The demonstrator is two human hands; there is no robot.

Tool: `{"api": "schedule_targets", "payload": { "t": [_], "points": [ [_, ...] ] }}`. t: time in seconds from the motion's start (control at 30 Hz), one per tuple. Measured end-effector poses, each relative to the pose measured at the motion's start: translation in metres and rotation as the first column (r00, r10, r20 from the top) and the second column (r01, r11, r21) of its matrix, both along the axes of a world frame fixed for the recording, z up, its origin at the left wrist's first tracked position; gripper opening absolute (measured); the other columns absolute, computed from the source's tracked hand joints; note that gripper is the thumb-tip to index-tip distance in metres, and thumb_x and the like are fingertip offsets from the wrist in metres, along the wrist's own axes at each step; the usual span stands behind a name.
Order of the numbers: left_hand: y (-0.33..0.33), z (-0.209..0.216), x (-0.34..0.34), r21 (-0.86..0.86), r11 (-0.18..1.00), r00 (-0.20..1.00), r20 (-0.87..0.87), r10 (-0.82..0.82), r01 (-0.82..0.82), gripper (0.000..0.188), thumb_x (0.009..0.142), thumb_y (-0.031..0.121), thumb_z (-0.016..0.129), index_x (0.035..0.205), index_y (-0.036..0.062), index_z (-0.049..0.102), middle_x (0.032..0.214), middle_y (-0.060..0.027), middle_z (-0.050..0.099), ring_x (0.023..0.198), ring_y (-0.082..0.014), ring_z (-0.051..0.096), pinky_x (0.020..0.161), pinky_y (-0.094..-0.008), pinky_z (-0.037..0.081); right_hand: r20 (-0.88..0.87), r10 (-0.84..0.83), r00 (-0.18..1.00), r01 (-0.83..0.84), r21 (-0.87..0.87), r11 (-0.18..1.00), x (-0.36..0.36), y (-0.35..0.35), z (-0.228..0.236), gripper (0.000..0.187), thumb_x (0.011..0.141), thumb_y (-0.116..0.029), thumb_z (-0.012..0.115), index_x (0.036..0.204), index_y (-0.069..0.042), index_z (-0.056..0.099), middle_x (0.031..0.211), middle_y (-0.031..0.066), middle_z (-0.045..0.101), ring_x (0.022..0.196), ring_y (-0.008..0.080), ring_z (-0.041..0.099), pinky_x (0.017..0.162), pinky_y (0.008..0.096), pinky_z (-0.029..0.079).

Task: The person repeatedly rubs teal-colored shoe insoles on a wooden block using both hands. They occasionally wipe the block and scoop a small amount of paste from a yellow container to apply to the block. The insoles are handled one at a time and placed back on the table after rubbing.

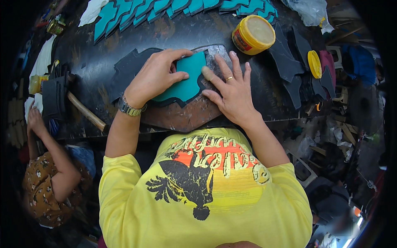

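Note:
A teal cut piece with a black border of backing lies before me on a worn brown and silver slab. My left hand is closed at its left side, thumb on the teal face and index finger along the upper edge; its other fingers are mostly hidden. Spread fingers of my right hand rest at the piece's right edge and on the slab, with index finger and thumb touching the black border. Dark cut pieces lie partly behind my left forearm.
Overlapping teal pieces line the table's far side. A yellow tub stands at back right, near black cut pieces and a yellow lid. Left lies a wooden-handled tool. Another person's hand is at the left table edge.

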State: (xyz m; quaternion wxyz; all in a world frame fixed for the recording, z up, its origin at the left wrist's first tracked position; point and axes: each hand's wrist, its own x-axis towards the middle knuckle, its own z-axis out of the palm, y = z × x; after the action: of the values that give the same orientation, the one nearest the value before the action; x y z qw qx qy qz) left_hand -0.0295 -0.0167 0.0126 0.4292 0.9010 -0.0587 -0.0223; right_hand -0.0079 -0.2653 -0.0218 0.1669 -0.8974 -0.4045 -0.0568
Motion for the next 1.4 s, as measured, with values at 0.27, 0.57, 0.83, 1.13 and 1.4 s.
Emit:
{"api": "schedule_targets", "payload": {
  "t": [0.27, 0.57, 0.83, 1.13, 1.4],
  "points": [
    [0.000, 0.002, 0.004, 0.017, 1.000, 1.000, -0.015, -0.008, 0.008, 0.047, 0.079, 0.010, 0.078, 0.124, 0.0050, 0.068, 0.096, -0.0171, 0.067, 0.077, -0.0292, 0.064, 0.074, -0.0383, 0.053, -0.023, 0.240, 0.970, -0.241, -0.030, 0.970, 0.009, -0.015, 0.013, 0.041, 0.090, -0.052, 0.065, 0.128, -0.036, 0.067, 0.156, 0.0076, 0.041, 0.151, 0.0361, 0.024, 0.117, 0.0692, 0.016],
    [-0.001, 0.005, 0.004, 0.083, 0.996, 0.999, 0.021, -0.035, 0.033, 0.047, 0.080, 0.009, 0.078, 0.125, 0.0061, 0.068, 0.094, -0.0161, 0.066, 0.075, -0.0269, 0.061, 0.073, -0.0375, 0.051, -0.076, -0.016, 0.997, 0.034, 0.238, 0.971, 0.040, 0.003, -0.002, 0.039, 0.097, -0.044, 0.059, 0.127, -0.021, 0.068, 0.148, 0.0198, 0.048, 0.144, 0.0442, 0.033, 0.114, 0.0558, 0.029],
    [0.003, 0.007, 0.003, 0.001, 1.000, 0.999, -0.024, -0.021, 0.021, 0.049, 0.078, 0.008, 0.079, 0.126, 0.0055, 0.068, 0.088, -0.0085, 0.061, 0.071, -0.0163, 0.055, 0.068, -0.0308, 0.047, -0.070, -0.025, 0.997, 0.028, 0.042, 0.999, 0.020, 0.007, -0.011, 0.068, 0.097, -0.055, 0.055, 0.151, -0.015, 0.046, 0.162, 0.0204, 0.030, 0.153, 0.0435, 0.014, 0.118, 0.0685, 0.012],
    [0.011, 0.006, 0.004, -0.074, 0.994, 0.986, -0.140, -0.086, 0.076, 0.060, 0.075, 0.005, 0.080, 0.132, 0.0055, 0.064, 0.095, -0.0059, 0.064, 0.077, -0.0115, 0.057, 0.073, -0.0280, 0.050, -0.187, 0.166, 0.968, -0.166, 0.016, 0.986, -0.013, -0.010, 0.000, 0.059, 0.094, -0.058, 0.058, 0.146, -0.030, 0.053, 0.164, 0.0138, 0.027, 0.154, 0.0405, 0.012, 0.117, 0.0710, 0.010],
    [0.023, 0.018, -0.007, -0.657, 0.754, 0.985, -0.131, -0.115, 0.001, 0.046, 0.089, -0.004, 0.068, 0.134, -0.0006, 0.060, 0.121, -0.0074, 0.066, 0.102, -0.0147, 0.066, 0.091, -0.0297, 0.054, -0.028, -0.130, 0.991, 0.126, 0.527, 0.841, 0.053, -0.025, 0.042, 0.024, 0.091, -0.036, 0.069, 0.096, -0.014, 0.078, 0.116, 0.0143, 0.066, 0.117, 0.0344, 0.056, 0.099, 0.0472, 0.043]
  ]
}}
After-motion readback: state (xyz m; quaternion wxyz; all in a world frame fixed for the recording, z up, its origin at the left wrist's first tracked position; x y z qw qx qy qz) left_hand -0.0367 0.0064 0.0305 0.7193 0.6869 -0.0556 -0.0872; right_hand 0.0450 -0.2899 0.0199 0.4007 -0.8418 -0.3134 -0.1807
